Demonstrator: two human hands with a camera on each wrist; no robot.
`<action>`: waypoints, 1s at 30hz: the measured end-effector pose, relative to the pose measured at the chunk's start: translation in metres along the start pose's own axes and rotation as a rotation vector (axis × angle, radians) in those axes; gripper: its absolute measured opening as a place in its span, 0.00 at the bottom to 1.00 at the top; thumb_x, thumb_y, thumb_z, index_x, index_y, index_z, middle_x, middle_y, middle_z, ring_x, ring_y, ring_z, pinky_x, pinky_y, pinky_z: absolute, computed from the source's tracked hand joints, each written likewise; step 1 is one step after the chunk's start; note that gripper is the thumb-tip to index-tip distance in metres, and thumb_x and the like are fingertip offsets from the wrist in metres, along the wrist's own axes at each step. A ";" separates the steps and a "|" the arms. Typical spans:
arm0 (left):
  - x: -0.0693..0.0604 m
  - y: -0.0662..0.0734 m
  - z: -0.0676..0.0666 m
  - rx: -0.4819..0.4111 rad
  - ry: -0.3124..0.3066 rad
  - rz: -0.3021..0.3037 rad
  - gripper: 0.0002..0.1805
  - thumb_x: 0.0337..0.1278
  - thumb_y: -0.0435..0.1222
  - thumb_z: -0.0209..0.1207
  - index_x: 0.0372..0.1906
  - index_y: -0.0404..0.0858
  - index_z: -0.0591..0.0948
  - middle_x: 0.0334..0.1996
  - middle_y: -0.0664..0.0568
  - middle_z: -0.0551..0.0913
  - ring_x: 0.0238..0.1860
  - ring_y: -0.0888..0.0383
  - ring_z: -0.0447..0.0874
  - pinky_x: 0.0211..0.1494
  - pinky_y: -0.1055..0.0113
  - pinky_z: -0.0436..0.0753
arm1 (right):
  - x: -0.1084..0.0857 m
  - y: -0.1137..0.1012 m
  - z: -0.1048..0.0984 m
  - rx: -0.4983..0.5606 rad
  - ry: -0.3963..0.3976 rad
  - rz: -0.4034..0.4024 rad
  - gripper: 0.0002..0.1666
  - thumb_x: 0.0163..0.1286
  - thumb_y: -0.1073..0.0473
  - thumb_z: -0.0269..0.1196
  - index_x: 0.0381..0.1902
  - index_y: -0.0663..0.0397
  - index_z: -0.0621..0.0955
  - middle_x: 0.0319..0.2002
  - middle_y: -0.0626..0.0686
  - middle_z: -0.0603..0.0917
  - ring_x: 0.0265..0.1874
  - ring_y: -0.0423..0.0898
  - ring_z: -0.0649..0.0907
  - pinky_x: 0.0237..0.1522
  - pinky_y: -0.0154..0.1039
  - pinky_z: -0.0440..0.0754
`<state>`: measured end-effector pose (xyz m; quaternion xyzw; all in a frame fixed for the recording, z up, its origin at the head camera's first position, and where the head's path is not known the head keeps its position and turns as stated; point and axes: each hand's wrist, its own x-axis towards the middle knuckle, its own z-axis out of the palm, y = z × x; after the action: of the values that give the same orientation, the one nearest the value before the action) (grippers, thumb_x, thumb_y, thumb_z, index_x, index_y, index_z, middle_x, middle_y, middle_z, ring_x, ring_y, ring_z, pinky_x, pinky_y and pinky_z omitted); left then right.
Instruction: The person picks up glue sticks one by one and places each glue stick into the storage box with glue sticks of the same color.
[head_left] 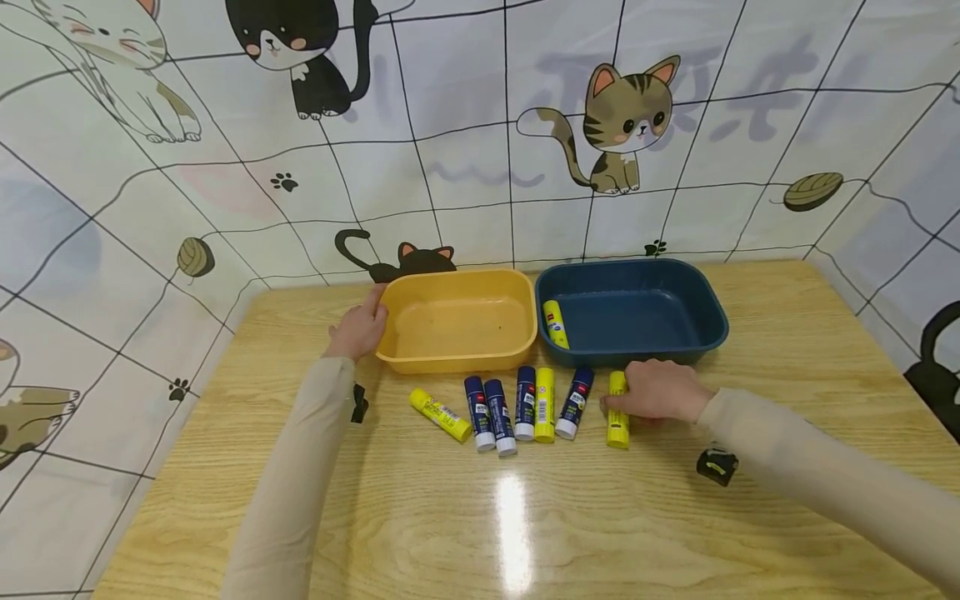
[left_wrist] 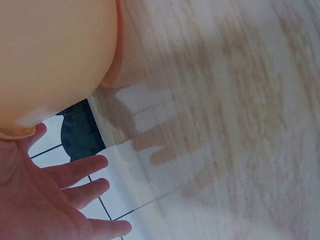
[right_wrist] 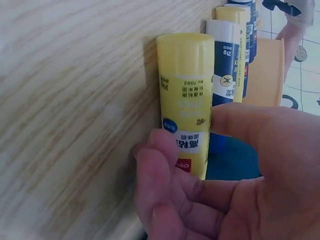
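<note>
My right hand [head_left: 667,392] holds a yellow glue stick [head_left: 618,425] between thumb and curled fingers. In the right wrist view that yellow glue stick [right_wrist: 186,65] shows its label, close to the tabletop. At the left end of a yellow bin [head_left: 457,362], my left hand [head_left: 358,332] grips the rim with thumb and index finger; the left wrist view shows its other fingers [left_wrist: 85,192] spread outside the bin wall. Beside the yellow bin stands a dark blue bin [head_left: 637,354] with one yellow glue stick [head_left: 555,325] leaning inside.
In front of the bins lie several blue glue sticks with white caps [head_left: 501,417], a yellow glue stick [head_left: 545,404] among them, and another yellow glue stick [head_left: 440,414] slanting at the left. A cat-patterned cloth [head_left: 465,183] rises behind the wooden table [head_left: 420,517].
</note>
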<state>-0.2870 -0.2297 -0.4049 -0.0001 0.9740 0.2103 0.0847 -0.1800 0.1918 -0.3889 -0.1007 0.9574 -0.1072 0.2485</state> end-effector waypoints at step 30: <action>0.004 -0.007 0.005 -0.033 0.004 -0.013 0.30 0.73 0.48 0.26 0.78 0.53 0.47 0.70 0.34 0.61 0.69 0.33 0.56 0.61 0.25 0.43 | -0.025 -0.011 -0.051 0.100 0.041 -0.171 0.24 0.66 0.45 0.61 0.17 0.55 0.77 0.15 0.48 0.77 0.15 0.42 0.74 0.19 0.34 0.65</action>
<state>-0.2899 -0.2337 -0.4125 -0.0083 0.9705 0.2258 0.0839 -0.1825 0.1955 -0.3311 -0.1672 0.9437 -0.1777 0.2235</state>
